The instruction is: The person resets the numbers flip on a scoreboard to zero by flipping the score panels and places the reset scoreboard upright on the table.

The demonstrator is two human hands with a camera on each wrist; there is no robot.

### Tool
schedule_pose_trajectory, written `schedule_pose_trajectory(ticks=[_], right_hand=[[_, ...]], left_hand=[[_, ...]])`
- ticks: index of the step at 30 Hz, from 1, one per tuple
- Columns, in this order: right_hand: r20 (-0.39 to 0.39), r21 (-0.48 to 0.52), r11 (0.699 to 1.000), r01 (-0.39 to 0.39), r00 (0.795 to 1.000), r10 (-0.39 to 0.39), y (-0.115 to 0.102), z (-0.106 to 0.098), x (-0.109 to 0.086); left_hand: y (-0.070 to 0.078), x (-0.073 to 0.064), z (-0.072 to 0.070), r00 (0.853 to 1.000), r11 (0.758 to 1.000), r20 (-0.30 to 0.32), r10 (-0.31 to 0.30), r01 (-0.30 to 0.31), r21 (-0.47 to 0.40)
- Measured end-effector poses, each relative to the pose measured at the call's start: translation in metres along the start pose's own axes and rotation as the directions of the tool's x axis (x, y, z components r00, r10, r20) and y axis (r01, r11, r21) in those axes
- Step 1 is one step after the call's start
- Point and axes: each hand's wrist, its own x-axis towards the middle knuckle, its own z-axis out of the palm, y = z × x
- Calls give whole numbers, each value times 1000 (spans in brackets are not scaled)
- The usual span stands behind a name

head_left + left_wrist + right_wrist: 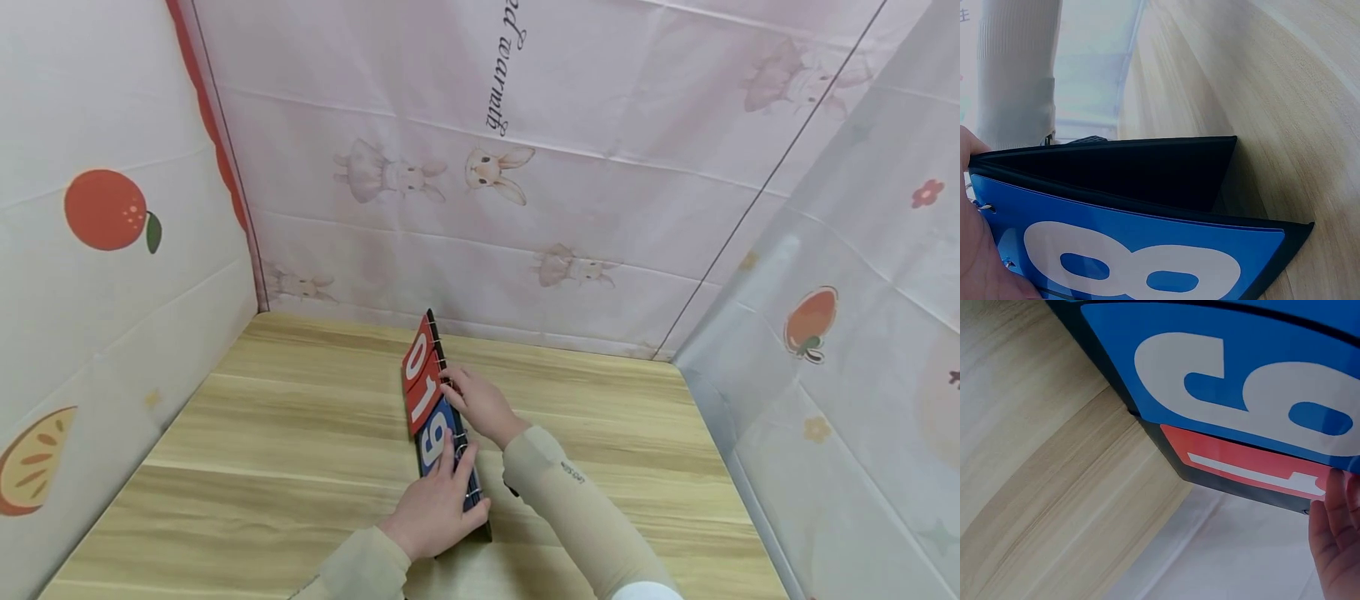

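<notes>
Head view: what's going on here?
A person has both hands on a flip scoreboard standing tent-like on the wood-grain tabletop. The left hand holds it toward the near end. The right hand has its fingertips at the ringed top edge, beside the red 1 card. On that face, a red 0 card and a blue 9 card also show.
</notes>
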Motion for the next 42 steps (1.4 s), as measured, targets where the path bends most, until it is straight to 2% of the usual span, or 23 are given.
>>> schedule_pose_trajectory(ticks=[3, 6, 9, 11, 13, 16, 20, 24, 30, 34, 36, 42], right_hand=[[-8, -47, 998, 37, 999, -38, 0, 1, -1], [-19, -52, 998, 43, 999, -44, 1, 3, -1], [-24, 62, 998, -12, 1000, 13, 3, 7, -1], [-16, 193, 979, -67, 997, 71, 6, 11, -2], [12, 342, 932, -120, 992, 123, 9, 15, -5], [89, 511, 837, -195, 981, 175, 15, 21, -10], [194, 627, 729, -275, 961, 197, 23, 28, -13], [290, 668, 663, -339, 938, 188, 30, 33, -16], [404, 711, 589, -385, 909, 106, 36, 37, -20], [444, 734, 552, -397, 894, 52, 37, 37, -22], [442, 741, 545, -393, 896, 44, 38, 38, -22], [401, 744, 567, -354, 915, 46, 39, 39, -20]], left_hand=[[-1, 0, 0, 1000, 1000, 4, -4, 4, -2], [-1, 0, 0, 1000, 1000, 4, -6, 6, -5], [-1, -1, 0, 1000, 1000, 4, -5, 5, -9], [-1, -1, 0, 1000, 1000, 5, -5, 5, -10], [-1, -1, 0, 1000, 1000, 5, -2, 2, -10], [0, -1, 1, 1000, 1000, -3, 0, 0, -6], [-1, 0, 0, 1000, 1000, -19, -4, 4, 2], [-1, 0, 0, 1000, 1000, -18, -5, 5, 4], [-1, 0, 0, 1000, 1000, -11, -5, 5, 5], [0, 0, 1, 1000, 1000, -12, -4, 4, 0], [0, 0, 1, 1000, 1000, -12, -4, 4, -2], [-1, 0, 1, 1000, 1000, -13, -13, 13, -3]])
